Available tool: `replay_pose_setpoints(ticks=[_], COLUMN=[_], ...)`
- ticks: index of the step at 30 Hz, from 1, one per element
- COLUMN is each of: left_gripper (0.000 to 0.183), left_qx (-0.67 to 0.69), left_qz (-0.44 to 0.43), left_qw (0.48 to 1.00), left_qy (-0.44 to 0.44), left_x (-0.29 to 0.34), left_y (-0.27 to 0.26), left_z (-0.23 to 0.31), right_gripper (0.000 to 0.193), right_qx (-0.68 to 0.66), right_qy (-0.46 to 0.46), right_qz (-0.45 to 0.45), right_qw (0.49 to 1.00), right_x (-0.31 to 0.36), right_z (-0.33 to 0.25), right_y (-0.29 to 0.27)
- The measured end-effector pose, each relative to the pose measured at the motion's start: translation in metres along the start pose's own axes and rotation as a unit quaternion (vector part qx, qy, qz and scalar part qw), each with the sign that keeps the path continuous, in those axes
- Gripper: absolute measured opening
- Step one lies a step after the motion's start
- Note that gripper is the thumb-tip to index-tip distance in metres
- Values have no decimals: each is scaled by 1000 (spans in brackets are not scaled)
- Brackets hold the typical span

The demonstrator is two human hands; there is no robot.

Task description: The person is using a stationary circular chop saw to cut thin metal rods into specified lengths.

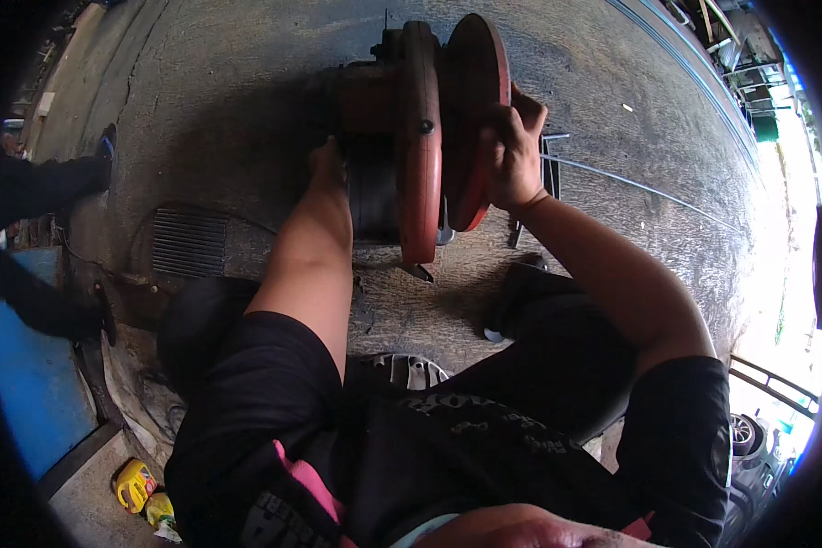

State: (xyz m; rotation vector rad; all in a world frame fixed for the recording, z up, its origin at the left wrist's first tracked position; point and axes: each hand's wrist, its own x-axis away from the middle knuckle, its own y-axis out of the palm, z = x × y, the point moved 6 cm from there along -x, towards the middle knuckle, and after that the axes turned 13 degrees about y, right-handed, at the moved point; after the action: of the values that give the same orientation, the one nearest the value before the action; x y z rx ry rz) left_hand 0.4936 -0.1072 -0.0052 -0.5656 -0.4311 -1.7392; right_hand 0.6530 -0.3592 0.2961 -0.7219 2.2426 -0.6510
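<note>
In front of me on the floor stands a dark and red power machine that looks like a cut-off saw, with a thick curved red guard (420, 201). Right of the guard is a round plate (473, 87) with a red edge, tilted slightly. My right hand (516, 155) grips this round plate at its right edge, fingers bent over the rim. On the other side, my left hand (327, 163) reaches to the machine's dark body (370, 96). Deep shadow and the machine hide its fingers.
A thin metal rod (639, 187) lies across the concrete floor on the right. A floor grate (190, 242) is to the left, near another person's legs (50, 187). A blue panel (32, 365) and a yellow container (135, 484) are at lower left.
</note>
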Motion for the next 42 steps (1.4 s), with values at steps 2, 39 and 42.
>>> replay_pose_setpoints(ticks=[2, 39, 42], left_gripper=[32, 37, 35], left_qx=[5, 333, 346], left_qz=[-24, 214, 203], left_qw=[1000, 914, 912], left_qy=[3, 89, 83], left_x=[4, 32, 70], left_y=[3, -156, -159], left_z=[2, 59, 74], right_gripper=[27, 29, 34], right_qx=[-6, 42, 131], right_qy=[2, 32, 71], right_qz=[6, 17, 100], right_qw=[1000, 998, 984], right_x=[0, -3, -14], right_z=[-1, -19, -43], right_y=[-2, -9, -23])
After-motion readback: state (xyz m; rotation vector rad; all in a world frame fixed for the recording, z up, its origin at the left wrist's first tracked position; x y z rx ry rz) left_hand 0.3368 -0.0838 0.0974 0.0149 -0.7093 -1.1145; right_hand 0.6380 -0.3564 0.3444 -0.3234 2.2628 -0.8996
